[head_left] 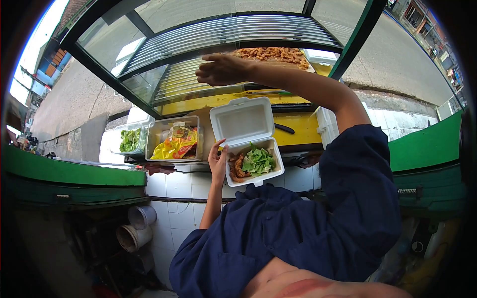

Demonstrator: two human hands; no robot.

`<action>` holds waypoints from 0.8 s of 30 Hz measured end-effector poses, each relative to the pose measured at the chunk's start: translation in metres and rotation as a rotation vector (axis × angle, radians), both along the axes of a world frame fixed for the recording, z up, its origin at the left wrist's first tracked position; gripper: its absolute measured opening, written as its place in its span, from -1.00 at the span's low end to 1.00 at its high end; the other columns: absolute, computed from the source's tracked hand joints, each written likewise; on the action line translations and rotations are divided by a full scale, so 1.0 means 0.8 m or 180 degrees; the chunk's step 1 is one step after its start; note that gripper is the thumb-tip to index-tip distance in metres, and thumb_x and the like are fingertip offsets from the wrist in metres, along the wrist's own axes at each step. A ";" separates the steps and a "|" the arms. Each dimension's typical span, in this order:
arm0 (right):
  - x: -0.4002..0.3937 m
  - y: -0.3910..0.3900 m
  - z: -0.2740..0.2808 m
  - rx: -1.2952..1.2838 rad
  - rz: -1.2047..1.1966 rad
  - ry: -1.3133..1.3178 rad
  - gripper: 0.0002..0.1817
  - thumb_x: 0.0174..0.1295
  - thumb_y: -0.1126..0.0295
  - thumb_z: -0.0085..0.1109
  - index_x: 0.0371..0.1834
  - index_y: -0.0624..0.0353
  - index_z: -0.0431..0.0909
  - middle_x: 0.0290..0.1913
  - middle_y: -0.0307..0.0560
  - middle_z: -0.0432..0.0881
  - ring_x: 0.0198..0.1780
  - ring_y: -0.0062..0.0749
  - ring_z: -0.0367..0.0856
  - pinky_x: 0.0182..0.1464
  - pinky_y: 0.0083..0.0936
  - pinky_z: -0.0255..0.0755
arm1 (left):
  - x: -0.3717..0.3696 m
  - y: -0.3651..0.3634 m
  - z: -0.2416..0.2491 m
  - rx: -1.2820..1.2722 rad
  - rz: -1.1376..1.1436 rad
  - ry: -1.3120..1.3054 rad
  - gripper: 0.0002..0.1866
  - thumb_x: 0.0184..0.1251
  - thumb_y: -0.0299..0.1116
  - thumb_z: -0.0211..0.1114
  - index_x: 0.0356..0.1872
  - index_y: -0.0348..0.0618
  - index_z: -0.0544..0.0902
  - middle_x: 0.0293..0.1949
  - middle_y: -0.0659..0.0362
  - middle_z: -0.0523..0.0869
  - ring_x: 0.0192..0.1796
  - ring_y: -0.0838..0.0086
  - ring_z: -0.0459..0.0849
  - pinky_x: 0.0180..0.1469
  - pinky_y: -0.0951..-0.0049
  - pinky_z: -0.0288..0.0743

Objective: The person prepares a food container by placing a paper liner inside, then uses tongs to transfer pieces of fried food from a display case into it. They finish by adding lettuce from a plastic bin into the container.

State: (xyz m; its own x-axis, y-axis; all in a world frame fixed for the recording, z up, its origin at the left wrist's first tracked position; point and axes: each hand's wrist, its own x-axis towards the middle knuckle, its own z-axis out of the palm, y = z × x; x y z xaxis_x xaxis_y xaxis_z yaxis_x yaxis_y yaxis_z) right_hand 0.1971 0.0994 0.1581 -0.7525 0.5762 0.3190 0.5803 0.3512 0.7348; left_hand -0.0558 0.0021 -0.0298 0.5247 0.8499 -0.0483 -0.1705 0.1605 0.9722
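A white foam takeaway box (278, 180) stands with its lid up in front of my body. Leafy chopped lettuce (259, 162) and browned fried pieces (239, 169) lie inside it. My left hand (216, 160) grips the box at its left edge near the hinge, with some fingers hidden behind it. Raised above the counter, my right hand (223, 69) is in front of the glass display case (179, 64). Its fingers are loosely bent, the thumb stands apart from them, and I see nothing held.
A clear plastic tub (200, 144) with yellow-and-red packets (175, 145) sits left of the box, beside a smaller tub of lettuce (130, 140). A black-handled knife (284, 128) lies on the yellow counter (303, 129). Fried pieces (273, 55) fill a tray behind the glass. Foam boxes (326, 126) are at right.
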 end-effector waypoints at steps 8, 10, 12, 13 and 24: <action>0.039 -0.050 0.009 -0.0112 -0.0095 0.0201 -0.89 0.26 0.20 0.04 -0.30 -0.08 0.46 -0.31 -0.42 0.49 -0.11 -0.64 0.54 0.25 -0.50 0.26 | 0.016 0.006 0.004 -0.0060 -0.0155 0.0032 -0.71 0.33 -0.51 0.25 0.06 -0.25 0.54 0.09 0.16 0.58 0.14 0.56 0.48 0.13 0.60 0.35; 0.058 -0.067 0.005 0.0010 -0.0111 0.0179 -0.88 0.25 0.19 0.05 -0.31 -0.08 0.45 -0.30 -0.42 0.50 -0.11 -0.64 0.54 0.25 -0.50 0.25 | 0.025 0.007 0.005 -0.0123 -0.0212 0.0013 -0.71 0.33 -0.51 0.24 0.06 -0.25 0.53 0.09 0.16 0.58 0.13 0.57 0.49 0.11 0.62 0.37; 0.071 -0.094 0.016 -0.0186 -0.0292 0.0179 -0.87 0.26 0.15 0.06 -0.31 -0.10 0.45 -0.29 -0.42 0.51 -0.10 -0.64 0.54 0.24 -0.51 0.25 | 0.035 0.007 0.001 -0.0046 -0.0239 -0.0124 -0.73 0.34 -0.50 0.24 0.05 -0.27 0.54 0.07 0.16 0.60 0.09 0.61 0.50 0.08 0.65 0.36; 0.080 -0.105 0.018 -0.0091 -0.0273 0.0151 -0.86 0.24 0.15 0.08 -0.33 -0.09 0.45 -0.32 -0.41 0.48 -0.13 -0.63 0.52 0.23 -0.52 0.26 | 0.040 0.006 0.000 -0.0011 -0.0254 -0.0195 -0.74 0.35 -0.49 0.23 0.04 -0.27 0.55 0.06 0.16 0.61 0.08 0.62 0.51 0.07 0.66 0.35; 0.146 -0.188 0.028 -0.0142 -0.0359 0.0277 -0.83 0.27 0.16 0.10 -0.39 -0.05 0.47 -0.41 -0.37 0.42 -0.22 -0.57 0.41 0.10 -0.55 0.31 | 0.086 -0.006 0.011 0.0085 -0.0573 -0.0101 -0.71 0.34 -0.46 0.25 0.06 -0.21 0.54 0.09 0.19 0.58 0.10 0.62 0.48 0.10 0.63 0.34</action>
State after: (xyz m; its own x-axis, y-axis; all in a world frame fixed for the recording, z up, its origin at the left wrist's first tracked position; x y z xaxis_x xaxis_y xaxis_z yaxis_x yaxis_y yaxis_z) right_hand 0.3143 -0.0514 0.1803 -0.6528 0.6706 0.3524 0.6788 0.3114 0.6650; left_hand 0.0131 -0.0024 -0.0208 0.6694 0.7428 -0.0080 -0.1719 0.1654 0.9711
